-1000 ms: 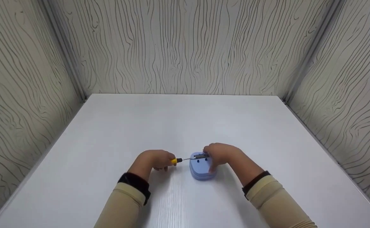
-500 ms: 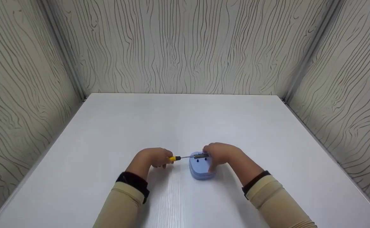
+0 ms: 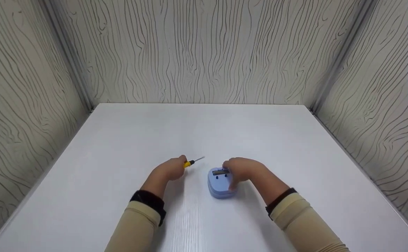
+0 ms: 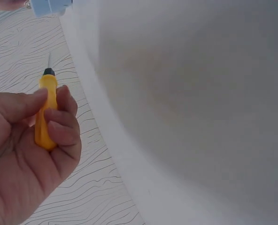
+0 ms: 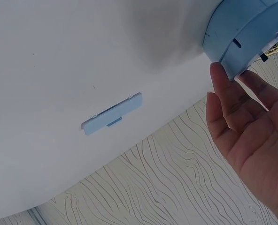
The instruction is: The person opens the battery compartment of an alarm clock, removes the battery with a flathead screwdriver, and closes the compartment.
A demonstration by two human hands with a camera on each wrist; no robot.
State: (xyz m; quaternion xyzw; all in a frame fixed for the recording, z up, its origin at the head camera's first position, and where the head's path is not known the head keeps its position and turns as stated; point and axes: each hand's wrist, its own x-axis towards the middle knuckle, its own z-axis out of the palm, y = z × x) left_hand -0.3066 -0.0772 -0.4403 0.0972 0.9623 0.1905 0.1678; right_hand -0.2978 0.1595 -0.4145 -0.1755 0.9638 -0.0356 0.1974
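A white worktop (image 3: 148,131) spread out with a faint gloss, a pale streaked sheen running toward its near edge. Along its far edge rose the back wall (image 3: 197,52), off-white and printed with dark, wavy wood grain, the lines mostly upright. The left wall (image 3: 18,105) and right wall (image 3: 375,112) flanked its side edges in the same pattern. Grey strips (image 3: 67,52) climbed from its far left and far right corners, where the walls met.
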